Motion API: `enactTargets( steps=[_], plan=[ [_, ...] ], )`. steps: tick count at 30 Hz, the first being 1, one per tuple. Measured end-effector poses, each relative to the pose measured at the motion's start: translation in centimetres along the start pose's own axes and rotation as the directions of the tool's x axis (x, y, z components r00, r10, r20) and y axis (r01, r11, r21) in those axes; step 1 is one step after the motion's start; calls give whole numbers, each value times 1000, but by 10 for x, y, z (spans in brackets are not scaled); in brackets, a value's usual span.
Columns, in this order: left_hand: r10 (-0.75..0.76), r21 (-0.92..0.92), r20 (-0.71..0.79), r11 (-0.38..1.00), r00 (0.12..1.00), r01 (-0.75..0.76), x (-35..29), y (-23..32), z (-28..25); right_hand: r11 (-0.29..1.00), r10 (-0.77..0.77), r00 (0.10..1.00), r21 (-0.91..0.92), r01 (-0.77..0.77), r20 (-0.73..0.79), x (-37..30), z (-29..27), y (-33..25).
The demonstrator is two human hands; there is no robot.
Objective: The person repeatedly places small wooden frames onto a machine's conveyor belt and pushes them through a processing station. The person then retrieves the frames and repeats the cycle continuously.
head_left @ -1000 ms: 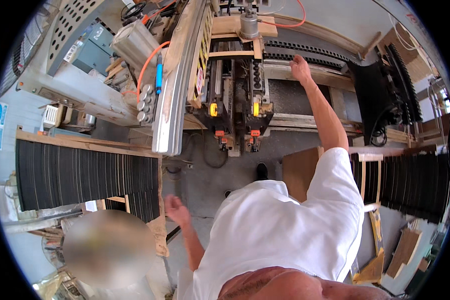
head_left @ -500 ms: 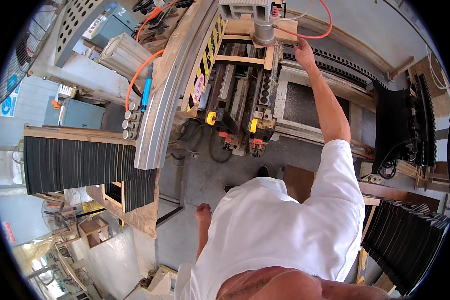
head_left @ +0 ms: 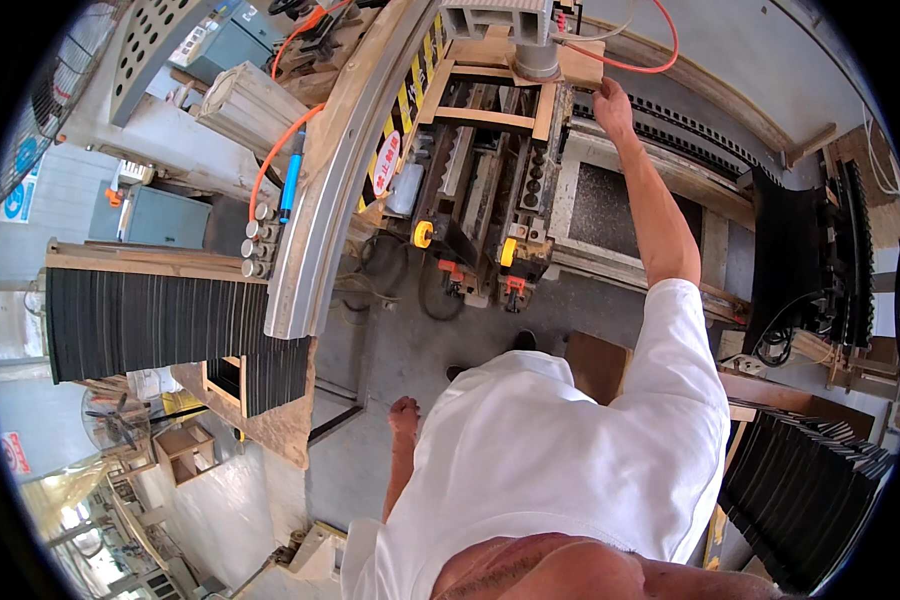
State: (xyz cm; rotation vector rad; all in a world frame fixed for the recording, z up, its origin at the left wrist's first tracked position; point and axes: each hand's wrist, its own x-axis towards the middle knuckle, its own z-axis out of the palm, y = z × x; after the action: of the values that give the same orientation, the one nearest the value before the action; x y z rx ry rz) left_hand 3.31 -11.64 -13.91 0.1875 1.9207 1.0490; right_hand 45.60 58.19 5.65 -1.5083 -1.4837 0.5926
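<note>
My right arm reaches far forward to a machine, where my right hand (head_left: 613,105) is closed with its fingertips at the right corner of a wooden board (head_left: 582,66). Whether they grip the board or something behind it, I cannot tell. A round metal press head (head_left: 537,62) bears on this board. Below it lies a light wooden frame (head_left: 485,118) across the machine's dark rails (head_left: 532,180). My left hand (head_left: 404,416) hangs low at my left side, its fingers curled in, with nothing seen in it.
Left of the machine runs a metal beam (head_left: 305,250) with a blue tube (head_left: 292,188) and orange hose. A row of black-edged frames (head_left: 160,320) stands at the left, another black stack (head_left: 805,490) at the lower right. Yellow knobs (head_left: 423,235) jut toward me. A brown board (head_left: 595,366) lies on the floor.
The view has shifted slightly. My right hand stays beside the board's corner, with its fingers drawn in closer to it. My left hand has swung a little forward.
</note>
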Motion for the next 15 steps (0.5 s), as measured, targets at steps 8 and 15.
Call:
enactTargets(
  steps=[8,15],
  plan=[
    [23,263,80,964,997,-43,-16,58,17,1000,-26,1000,2,26,-18,2,-8,5],
    [182,325,223,912,958,-248,24,96,30,988,11,973,-145,-45,-229,-42,-22,-42]
  ],
)
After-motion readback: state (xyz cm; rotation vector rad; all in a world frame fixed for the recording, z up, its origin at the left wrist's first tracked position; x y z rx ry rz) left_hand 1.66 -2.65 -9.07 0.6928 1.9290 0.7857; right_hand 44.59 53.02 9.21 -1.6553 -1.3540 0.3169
